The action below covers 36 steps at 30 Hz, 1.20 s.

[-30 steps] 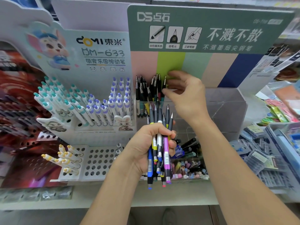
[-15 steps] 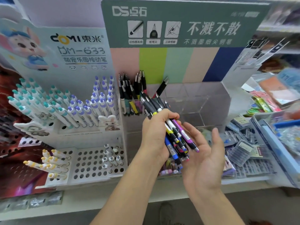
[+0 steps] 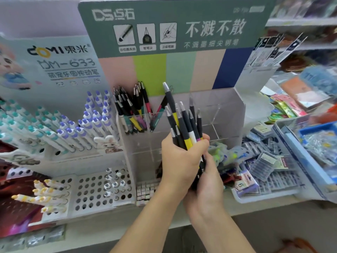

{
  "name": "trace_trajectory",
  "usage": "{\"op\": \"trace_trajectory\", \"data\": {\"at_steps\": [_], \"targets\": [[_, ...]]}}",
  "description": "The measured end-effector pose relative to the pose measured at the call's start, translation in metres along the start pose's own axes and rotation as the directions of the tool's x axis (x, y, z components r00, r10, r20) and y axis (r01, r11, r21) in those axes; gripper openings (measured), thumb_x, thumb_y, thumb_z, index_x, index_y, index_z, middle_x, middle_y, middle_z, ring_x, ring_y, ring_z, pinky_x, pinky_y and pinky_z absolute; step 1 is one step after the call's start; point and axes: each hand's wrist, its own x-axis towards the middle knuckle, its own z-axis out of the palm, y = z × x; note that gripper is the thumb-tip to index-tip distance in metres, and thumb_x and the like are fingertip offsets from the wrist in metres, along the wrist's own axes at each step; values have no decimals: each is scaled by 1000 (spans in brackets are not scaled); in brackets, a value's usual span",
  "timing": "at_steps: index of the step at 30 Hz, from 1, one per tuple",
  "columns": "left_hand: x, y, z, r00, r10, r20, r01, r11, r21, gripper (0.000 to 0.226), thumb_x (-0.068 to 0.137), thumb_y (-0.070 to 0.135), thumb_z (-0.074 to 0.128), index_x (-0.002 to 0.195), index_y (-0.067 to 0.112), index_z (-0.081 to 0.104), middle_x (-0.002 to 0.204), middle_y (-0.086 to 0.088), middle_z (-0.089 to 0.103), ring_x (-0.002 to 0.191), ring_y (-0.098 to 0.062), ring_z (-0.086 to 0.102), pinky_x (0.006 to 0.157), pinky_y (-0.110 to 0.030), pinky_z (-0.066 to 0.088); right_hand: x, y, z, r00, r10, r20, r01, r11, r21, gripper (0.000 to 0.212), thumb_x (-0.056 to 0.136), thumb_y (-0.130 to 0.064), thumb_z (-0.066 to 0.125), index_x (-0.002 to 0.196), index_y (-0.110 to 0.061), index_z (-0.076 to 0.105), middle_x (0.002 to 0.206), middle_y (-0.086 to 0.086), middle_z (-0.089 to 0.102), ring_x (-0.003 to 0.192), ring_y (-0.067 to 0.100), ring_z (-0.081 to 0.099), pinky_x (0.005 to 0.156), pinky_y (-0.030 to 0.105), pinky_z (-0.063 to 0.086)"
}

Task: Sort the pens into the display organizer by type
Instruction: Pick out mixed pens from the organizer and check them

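Shop shelf (image 3: 94,232) carries a clear organizer (image 3: 228,114) under a green sign (image 3: 182,24), with a white pen rack (image 3: 60,148) on its left and trays of packets (image 3: 264,168) on its right. Left hand (image 3: 179,161) grips a bundle of pens (image 3: 184,125) upright, tips up, in front of the organizer; right hand (image 3: 207,187) cups the bundle's lower end from beneath, fingers curled on it. More pens (image 3: 131,108) stand in the organizer's back left compartments.
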Motion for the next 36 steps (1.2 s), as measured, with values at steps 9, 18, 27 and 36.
{"op": "trace_trajectory", "data": {"at_steps": [9,18,27,36], "targets": [[13,11,-40,984,-73,163,62,995,74,10,64,9,66,67,0,62,61,-14,59,58,-24,54,61,-35,49,20,-41,-11,951,-201,235,306,706,-639,40,104,-38,44,97,-23,81,103,0,77,97,15,71,92,39,52],[4,20,-67,872,-237,428,187,970,157,10,63,3,70,68,10,63,59,-14,60,52,-26,56,52,-28,50,54,-76,68,848,28,530,455,475,-753,25,92,-36,70,88,-13,80,71,0,62,67,19,46,68,26,42],[2,19,-90,828,-321,460,316,945,91,10,69,3,70,76,9,66,72,-18,59,60,-28,57,57,-30,51,67,-68,101,874,-153,462,420,716,-558,25,98,-23,64,77,-10,68,60,-2,48,47,7,38,40,16,29],[0,15,-90,767,-397,504,604,711,-359,11,65,3,62,69,11,69,67,-5,53,51,-15,53,49,-25,47,88,-72,101,632,-636,442,770,456,-446,29,104,-24,55,80,-14,66,64,-1,55,52,13,48,47,28,40]]}}
